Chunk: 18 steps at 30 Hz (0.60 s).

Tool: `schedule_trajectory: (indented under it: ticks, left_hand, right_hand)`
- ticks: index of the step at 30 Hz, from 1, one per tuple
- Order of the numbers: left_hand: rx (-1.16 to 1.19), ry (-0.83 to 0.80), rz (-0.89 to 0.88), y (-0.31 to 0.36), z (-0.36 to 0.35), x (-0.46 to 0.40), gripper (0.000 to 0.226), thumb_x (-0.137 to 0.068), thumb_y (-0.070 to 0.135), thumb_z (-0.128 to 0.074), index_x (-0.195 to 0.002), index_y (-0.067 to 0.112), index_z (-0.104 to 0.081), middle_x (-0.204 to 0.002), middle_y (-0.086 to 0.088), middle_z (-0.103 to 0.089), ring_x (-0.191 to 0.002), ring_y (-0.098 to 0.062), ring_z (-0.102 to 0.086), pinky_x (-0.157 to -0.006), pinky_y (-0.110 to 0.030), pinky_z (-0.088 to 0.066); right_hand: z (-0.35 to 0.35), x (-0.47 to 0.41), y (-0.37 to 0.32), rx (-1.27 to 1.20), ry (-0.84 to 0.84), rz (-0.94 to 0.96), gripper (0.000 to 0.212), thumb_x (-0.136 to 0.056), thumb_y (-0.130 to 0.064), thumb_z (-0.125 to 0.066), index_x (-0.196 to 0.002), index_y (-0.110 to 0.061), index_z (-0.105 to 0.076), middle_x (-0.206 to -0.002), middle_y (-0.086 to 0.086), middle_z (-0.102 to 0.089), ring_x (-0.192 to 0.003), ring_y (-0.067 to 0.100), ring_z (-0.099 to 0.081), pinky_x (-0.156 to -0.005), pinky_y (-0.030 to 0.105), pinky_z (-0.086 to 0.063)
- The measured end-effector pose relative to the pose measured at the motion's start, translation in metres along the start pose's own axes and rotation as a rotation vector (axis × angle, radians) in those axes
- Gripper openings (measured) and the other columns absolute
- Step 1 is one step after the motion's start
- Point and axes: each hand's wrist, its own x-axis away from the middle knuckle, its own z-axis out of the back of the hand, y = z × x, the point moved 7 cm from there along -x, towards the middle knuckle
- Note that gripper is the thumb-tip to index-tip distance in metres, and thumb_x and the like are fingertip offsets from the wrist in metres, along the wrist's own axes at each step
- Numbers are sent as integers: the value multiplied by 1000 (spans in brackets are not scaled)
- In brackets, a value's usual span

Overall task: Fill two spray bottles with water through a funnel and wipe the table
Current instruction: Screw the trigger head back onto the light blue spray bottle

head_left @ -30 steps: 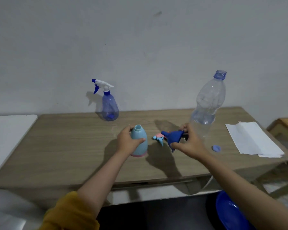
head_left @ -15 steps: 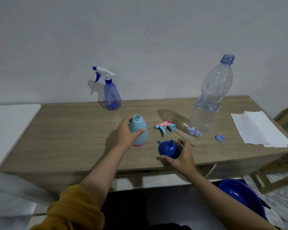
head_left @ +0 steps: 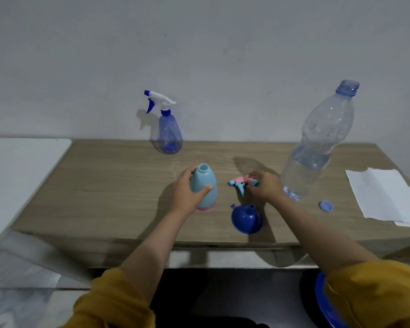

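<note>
Landmark = light blue spray bottle (head_left: 205, 189), upright near table (head_left: 104, 197) centre, neck open, no head on. Left hand (head_left: 187, 191) is wrapped round its body, thumb across the front. Right hand (head_left: 265, 185), just right of it, has fingers curled onto the pink/blue trigger head (head_left: 240, 182) lying on its side; looks like a pinch, contact partly hidden. Blue funnel (head_left: 246, 218) sits wide end down, front-right of the bottle, untouched. Count: 2 spray bottles (2nd, clear blue spray bottle (head_left: 168, 133), behind it, head on), 1 funnel, 1 big water bottle (head_left: 317, 147) far right & uncapped, 1 loose cap (head_left: 326, 206), paper sheets (head_left: 386, 195) beyond. Handling, prob.: the bottle is light thin plastic, tips easily w/ head off, so hold mid-body; trigger head is small & rigid, best taken by the collar, not the lever.
</note>
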Motion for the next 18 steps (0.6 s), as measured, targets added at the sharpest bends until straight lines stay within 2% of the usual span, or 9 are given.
schedule_trajectory:
  ticks: [3,6,10,12,15,18]
  left_hand:
    - [6,15,-3,0,1,1,59,-73,28,-80,-125,23,-52,-122,8,-56,-104,-4,-51,-67,1,-36]
    - [20,27,-9,-1,0,-1,60,-71,25,-81,-124,20,-53,-121,6,-57,-105,-7,-52,-71,4,-34]
    - [46,38,-21,-4,-2,-1,60,-70,24,-82,-123,20,-54,-121,6,-57,-107,-8,-53,-80,-8,-41]
    - [52,38,-15,-6,-3,-1,60,-70,25,-82,-123,21,-54,-121,7,-57,-107,-8,-53,-78,-5,-39]
    - [78,45,-35,-8,-4,-3,60,-69,24,-83,-122,20,-55,-120,5,-57,-107,-11,-55,-79,-6,-38]
    - [83,47,-41,-8,-5,-4,60,-68,22,-83,-121,21,-55,-118,6,-57,-106,-11,-55,-85,-18,-43]
  right_hand:
    - [-7,-10,9,-31,-12,-12,26,-92,-29,-59,-115,-21,-66,-108,8,-70,-93,22,-64,-77,31,-51]
    - [-3,-14,12,-115,40,-1,23,-85,-26,-68,-107,-19,-68,-105,5,-70,-89,17,-64,-79,31,-54]
    - [22,-10,0,-435,199,12,25,-80,-23,-74,-104,-20,-67,-90,2,-68,-80,22,-67,-75,39,-58]
    - [41,-7,-14,-635,259,49,36,-78,-13,-73,-112,-24,-63,-86,1,-67,-76,23,-67,-71,37,-58]
    - [70,0,-47,-788,281,164,63,-79,1,-67,-130,-32,-51,-89,2,-61,-76,13,-62,-69,20,-54]
    - [95,5,-77,-761,306,246,60,-76,0,-70,-125,-33,-56,-103,5,-63,-90,19,-61,-75,31,-58]
